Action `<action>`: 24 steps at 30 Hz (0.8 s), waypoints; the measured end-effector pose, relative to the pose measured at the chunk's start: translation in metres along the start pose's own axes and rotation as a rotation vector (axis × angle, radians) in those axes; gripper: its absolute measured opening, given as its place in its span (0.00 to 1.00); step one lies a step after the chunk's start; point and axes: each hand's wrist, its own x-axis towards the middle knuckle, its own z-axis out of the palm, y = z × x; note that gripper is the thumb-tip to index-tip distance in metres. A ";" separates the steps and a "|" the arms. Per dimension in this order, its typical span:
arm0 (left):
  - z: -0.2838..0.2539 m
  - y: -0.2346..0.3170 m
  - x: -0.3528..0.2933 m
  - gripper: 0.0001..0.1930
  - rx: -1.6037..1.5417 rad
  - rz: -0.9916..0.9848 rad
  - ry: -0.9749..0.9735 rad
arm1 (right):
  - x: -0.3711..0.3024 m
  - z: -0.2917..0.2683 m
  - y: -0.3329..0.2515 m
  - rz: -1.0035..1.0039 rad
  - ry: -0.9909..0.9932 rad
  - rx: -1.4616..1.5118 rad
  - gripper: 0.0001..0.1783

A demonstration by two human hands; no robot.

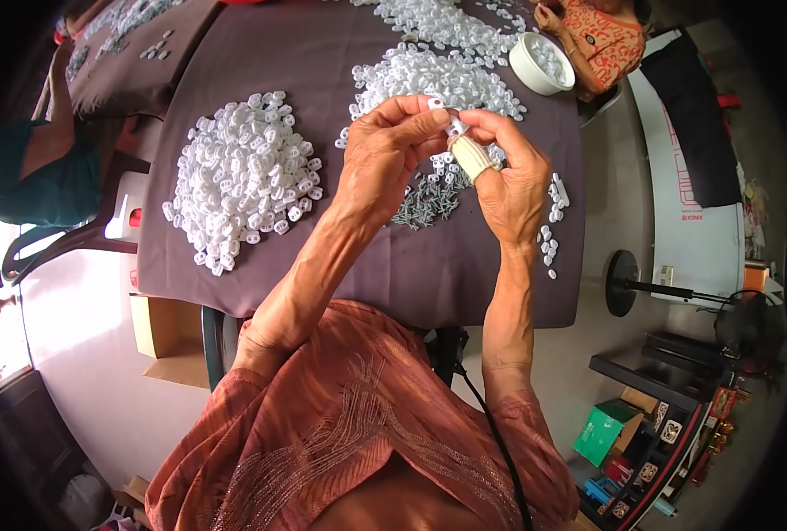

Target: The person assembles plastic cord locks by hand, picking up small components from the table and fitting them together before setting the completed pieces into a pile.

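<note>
Above the far middle of the cloth-covered table, my two hands meet at the fingertips. My left hand (383,150) is closed in a pinch on a small white plastic piece with holes (436,103). Close beside it, my right hand (516,181) pinches a second small white piece (456,127), partly hidden by the fingers. A pale yellow ribbed cover (472,157) wraps the right thumb. Below the hands lies a heap of small grey screws (429,202), partly covered by my left wrist. Behind them rises a large pile of white plastic pieces (433,80).
Another white pile (243,177) lies on the brown cloth (358,274) at left. Several loose white pieces (548,243) line the right edge. A white tub (542,64) stands at far right by a person in orange (601,44). A person in green (48,173) sits at left.
</note>
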 end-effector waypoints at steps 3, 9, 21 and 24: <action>0.005 0.000 -0.005 0.06 0.047 0.018 0.028 | 0.000 0.003 -0.003 -0.088 0.063 -0.120 0.12; 0.006 -0.001 -0.007 0.06 0.006 -0.003 0.036 | -0.005 0.001 -0.001 -0.021 0.090 -0.015 0.09; 0.026 -0.002 -0.016 0.06 0.030 -0.069 -0.046 | 0.006 -0.019 0.003 0.245 0.149 0.682 0.09; 0.030 -0.002 -0.018 0.06 0.053 -0.053 -0.038 | 0.008 -0.023 -0.001 0.222 0.172 0.654 0.09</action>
